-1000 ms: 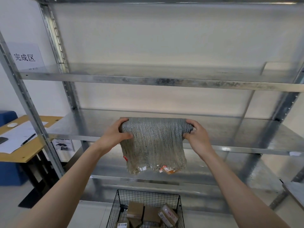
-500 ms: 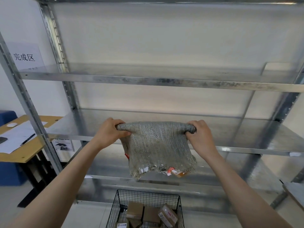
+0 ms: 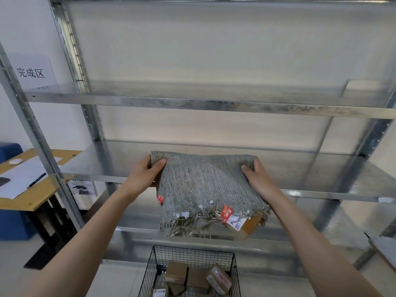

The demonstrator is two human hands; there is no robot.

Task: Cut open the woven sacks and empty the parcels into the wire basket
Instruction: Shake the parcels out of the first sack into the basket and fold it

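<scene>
Gripping the grey woven sack [image 3: 205,185] upside down, left hand [image 3: 142,175] and right hand [image 3: 260,181] let a brown cardboard parcel [image 3: 244,225] slide towards the black wire basket [image 3: 150,273].

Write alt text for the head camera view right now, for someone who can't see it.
Two bare hands, left hand and right hand, hold a grey woven sack upside down by its top corners above a black wire basket. A brown parcel pokes from its frayed open end. More parcels lie in the basket, before a metal shelf rack.
</scene>
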